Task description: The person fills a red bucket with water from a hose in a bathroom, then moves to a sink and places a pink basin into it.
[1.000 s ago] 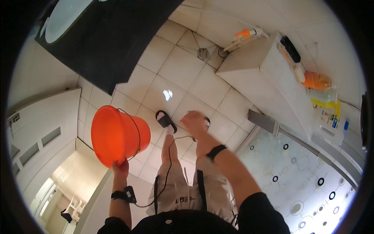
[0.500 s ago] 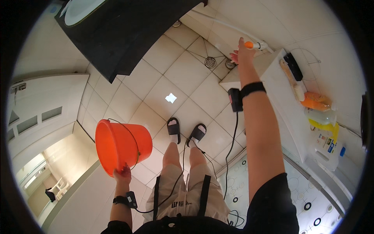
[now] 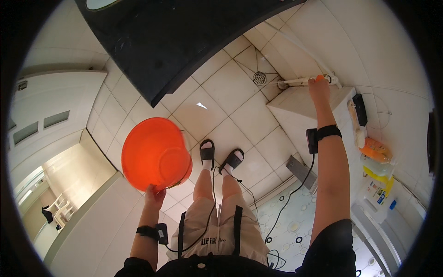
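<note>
An orange-red bucket is tilted at my left with its mouth toward me, and its inside shows no contents. My left hand is closed on its near rim, thumb over the edge. Stretched out to the far right, my right hand is closed round the orange handle of a tap on a white pipe by the wall. Most of that handle is hidden behind the fingers.
A black counter with a basin juts in at the top. A floor drain lies near the pipe. On the ledge at right stand a brush, an orange bottle and a white jug. A white door is at left.
My right hand has closed on the tap's orange handle, where its fingers were spread before. The bucket has turned so its mouth faces up toward me more. The view has shifted slightly.
</note>
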`<control>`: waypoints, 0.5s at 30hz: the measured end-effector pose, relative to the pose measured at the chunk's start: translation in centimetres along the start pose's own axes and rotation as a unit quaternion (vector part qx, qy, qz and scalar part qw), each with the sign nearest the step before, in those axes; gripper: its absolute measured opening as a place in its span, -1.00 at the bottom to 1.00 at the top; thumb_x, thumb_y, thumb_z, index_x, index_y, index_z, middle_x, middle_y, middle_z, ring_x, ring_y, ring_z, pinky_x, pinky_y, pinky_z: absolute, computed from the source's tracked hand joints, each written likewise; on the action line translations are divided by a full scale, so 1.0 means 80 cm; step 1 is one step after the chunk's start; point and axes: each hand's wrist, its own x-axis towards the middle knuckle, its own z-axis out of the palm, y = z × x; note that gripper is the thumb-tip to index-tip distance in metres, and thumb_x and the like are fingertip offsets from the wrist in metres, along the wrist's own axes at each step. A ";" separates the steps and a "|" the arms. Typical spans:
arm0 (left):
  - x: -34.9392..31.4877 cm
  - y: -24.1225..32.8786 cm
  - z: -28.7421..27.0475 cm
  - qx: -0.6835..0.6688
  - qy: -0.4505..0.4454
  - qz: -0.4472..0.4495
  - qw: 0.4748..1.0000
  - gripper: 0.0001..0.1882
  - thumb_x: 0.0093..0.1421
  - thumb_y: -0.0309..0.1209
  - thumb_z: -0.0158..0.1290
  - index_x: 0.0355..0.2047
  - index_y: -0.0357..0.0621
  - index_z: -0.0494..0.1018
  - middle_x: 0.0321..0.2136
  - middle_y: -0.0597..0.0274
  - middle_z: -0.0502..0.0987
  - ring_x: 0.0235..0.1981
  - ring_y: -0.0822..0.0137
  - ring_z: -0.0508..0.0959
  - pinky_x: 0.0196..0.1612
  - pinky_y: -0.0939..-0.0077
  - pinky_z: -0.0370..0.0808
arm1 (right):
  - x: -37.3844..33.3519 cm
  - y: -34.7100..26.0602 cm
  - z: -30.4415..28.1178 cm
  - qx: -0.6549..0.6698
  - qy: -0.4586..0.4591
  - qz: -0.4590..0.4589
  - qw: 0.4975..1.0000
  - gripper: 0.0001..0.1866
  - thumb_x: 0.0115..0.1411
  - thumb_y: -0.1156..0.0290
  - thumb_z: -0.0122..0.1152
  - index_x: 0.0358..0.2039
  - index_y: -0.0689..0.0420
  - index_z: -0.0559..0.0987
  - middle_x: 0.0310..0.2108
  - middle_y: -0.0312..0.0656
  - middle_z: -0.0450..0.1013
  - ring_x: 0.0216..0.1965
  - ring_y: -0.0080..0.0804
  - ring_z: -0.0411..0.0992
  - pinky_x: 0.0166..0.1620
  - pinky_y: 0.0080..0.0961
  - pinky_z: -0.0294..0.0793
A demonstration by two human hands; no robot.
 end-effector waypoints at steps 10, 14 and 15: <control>0.072 -0.229 0.551 0.373 -0.101 0.072 0.920 -0.15 0.53 -0.33 0.26 0.75 0.04 0.22 0.53 -0.04 0.54 0.20 -0.13 0.80 -0.15 -0.01 0.97 | -0.010 -0.006 -0.035 -0.150 -0.014 -0.133 0.980 -0.21 0.60 -0.10 0.32 0.33 0.50 0.49 0.04 0.34 0.79 0.07 0.28 0.82 0.11 0.14 0.83; 0.087 -0.262 0.714 0.431 -0.161 0.120 0.880 -0.20 0.51 -0.26 0.25 0.70 -0.02 0.31 0.45 -0.17 0.61 0.18 -0.21 0.82 -0.11 -0.06 0.97 | -0.074 -0.034 -0.074 -0.207 -0.054 -0.247 0.945 -0.26 0.63 -0.07 0.31 0.36 0.45 0.50 0.03 0.32 0.79 0.06 0.28 0.80 0.09 0.16 0.80; 0.103 -0.251 0.736 0.443 -0.151 0.166 0.868 -0.20 0.48 -0.22 0.28 0.66 -0.11 0.34 0.40 -0.23 0.66 0.18 -0.24 0.84 -0.07 -0.05 0.96 | -0.090 -0.051 -0.073 -0.192 -0.056 -0.260 0.945 -0.27 0.64 -0.06 0.31 0.37 0.43 0.50 0.02 0.32 0.79 0.05 0.28 0.80 0.09 0.16 0.80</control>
